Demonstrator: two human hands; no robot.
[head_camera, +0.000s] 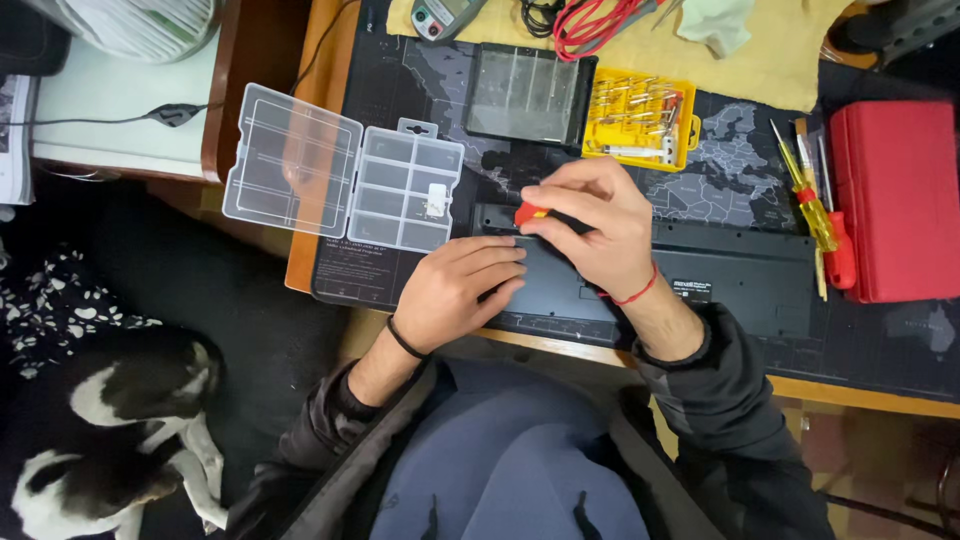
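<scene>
Driving a red-handled screwdriver (533, 213) into the upturned black keyboard (740, 275) at frame centre: right hand (590, 225) fingers clamped on the handle, left hand (455, 285) flat, fingers together, steadying the case. Likely unscrewing; next needs steady downward pressure, with the clear parts box (345, 170) at upper left.

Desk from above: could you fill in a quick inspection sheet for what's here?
Surface: dark map-printed desk mat on a wooden desk.
Job's things: black keyboard lying face down; red-handled screwdriver.
Clutter: open clear compartment box, yellow bit tray, red case, loose screwdrivers.
Hands: right hand grips the red-handled screwdriver; left hand rests flat on the keyboard.
Cables: red test leads beside a meter.
Surroundings: black-and-white dog on the floor.
</scene>
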